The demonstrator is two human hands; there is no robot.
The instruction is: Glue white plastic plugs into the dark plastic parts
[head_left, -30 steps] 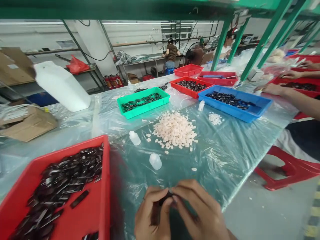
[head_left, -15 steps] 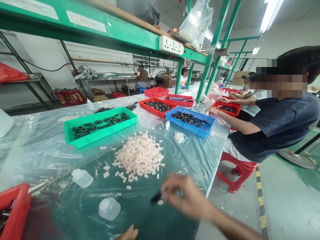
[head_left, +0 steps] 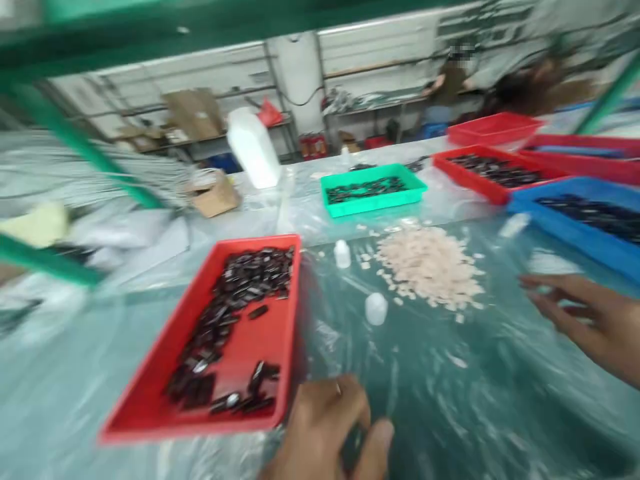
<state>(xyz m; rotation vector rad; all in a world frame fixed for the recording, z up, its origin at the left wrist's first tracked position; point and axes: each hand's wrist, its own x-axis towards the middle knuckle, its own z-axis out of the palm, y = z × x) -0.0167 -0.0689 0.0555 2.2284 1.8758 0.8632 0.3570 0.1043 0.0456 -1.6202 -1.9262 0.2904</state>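
The person's left hand (head_left: 325, 423) enters from the near edge, back upward, knuckles bent, thumb extended toward the far right; it lies just beside the near right corner of a rectangular red plastic tray (head_left: 294, 320). Its fingers are curled, with a dark, blurred patch (head_left: 353, 447) between thumb and fingers; whether this is a gripped piece or shadow cannot be told. The right hand (head_left: 590, 310) enters from the right edge, fingers half bent and pointing left, near a blue plastic tray (head_left: 565, 220); its blurred fingertips do not show whether anything is grasped. Compared with half a second ago, the view is turned to the left: the red tray, then a mere corner, is now wholly visible, and the left hand, then only fingertips, shows its back. The right hand, which then held a dark piece, now lies by the right border with that piece no longer discernible. Glossy black oblong pieces (head_left: 230, 313) are heaped along the left and far parts of the red tray, lying in mixed directions. One separate black piece (head_left: 258, 311) rests on the tray floor, its long axis running roughly left to right, the right end slightly farther.
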